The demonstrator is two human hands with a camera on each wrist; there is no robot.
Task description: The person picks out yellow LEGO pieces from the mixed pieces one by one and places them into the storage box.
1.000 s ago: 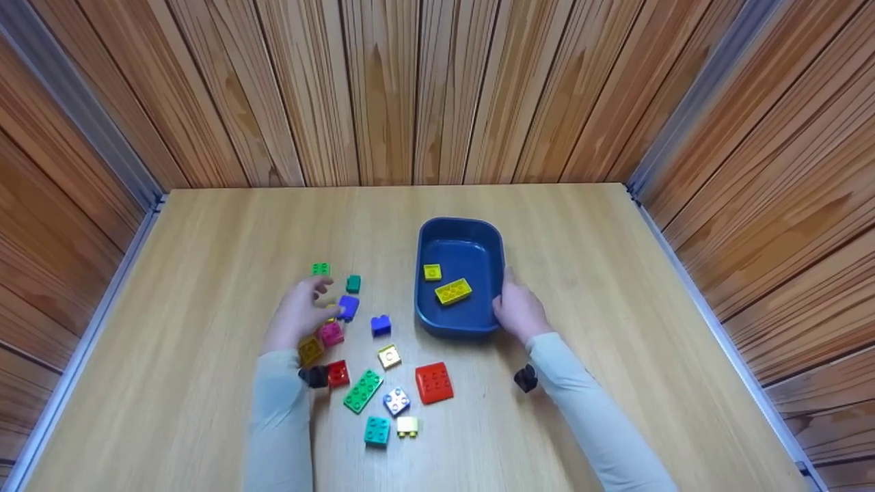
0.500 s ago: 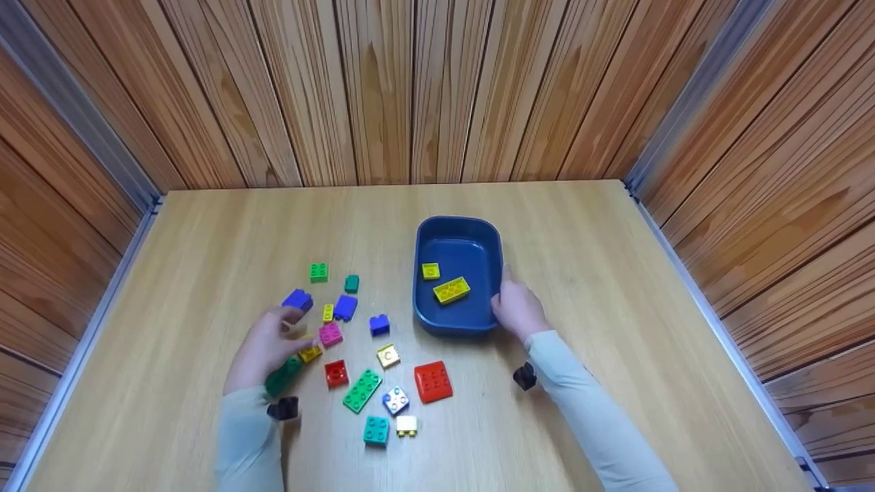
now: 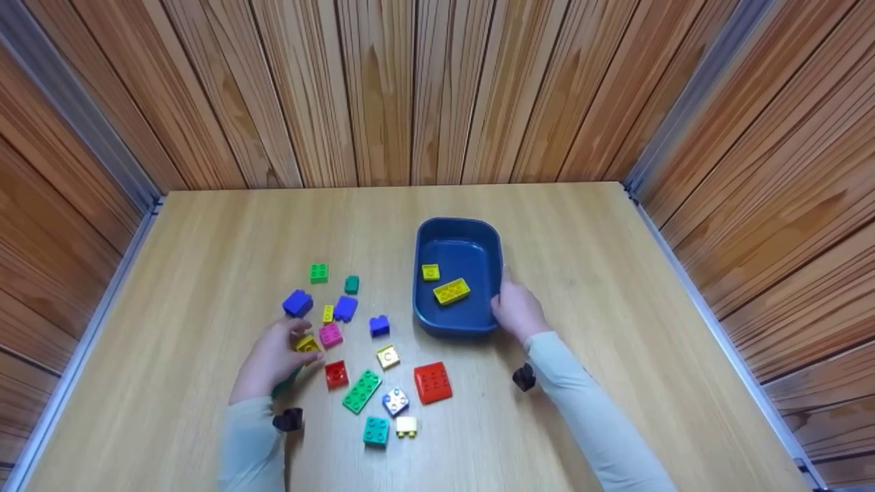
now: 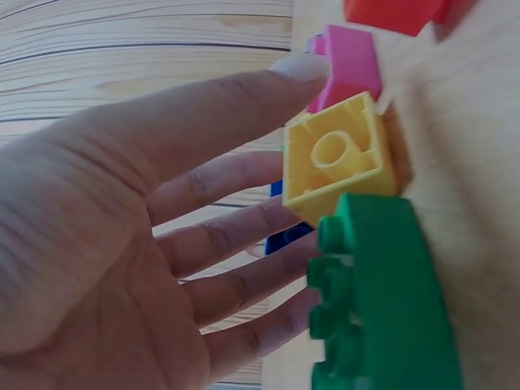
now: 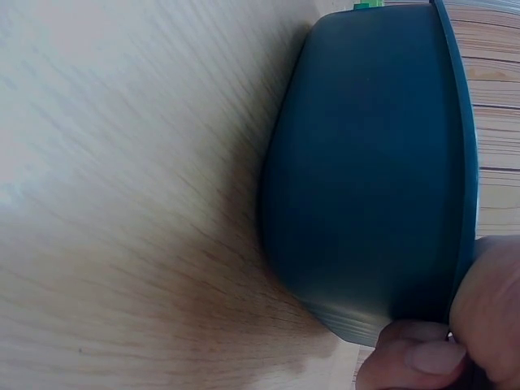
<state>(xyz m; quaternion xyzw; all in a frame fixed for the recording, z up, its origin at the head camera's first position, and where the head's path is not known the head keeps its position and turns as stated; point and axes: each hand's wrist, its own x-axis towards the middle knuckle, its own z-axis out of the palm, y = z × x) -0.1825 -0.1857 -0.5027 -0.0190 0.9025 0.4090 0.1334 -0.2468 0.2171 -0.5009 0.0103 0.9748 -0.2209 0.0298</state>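
Wood-toned counter point(image 3: 581, 232) spreads below my hands, and the blue tray point(image 3: 472, 256) on it has stayed put. My right hand point(image 3: 521, 311) pinches its rim. My left hand point(image 3: 265, 360) has shifted slightly nearer me, fingers straight and spread, no firm grip showing. It now hides most of the long green block point(image 4: 398, 292) and leaves the blue block point(image 3: 298, 304) in plain sight. The yellow block point(image 4: 337, 154) seems to rest on the counter, hollow side towards my wrist, framed between thumb and fingers; I cannot tell whether they touch it. I judge it lined up, not yet grasped. Inside the tray, the small yellow brick point(image 3: 431, 272) lies as before.
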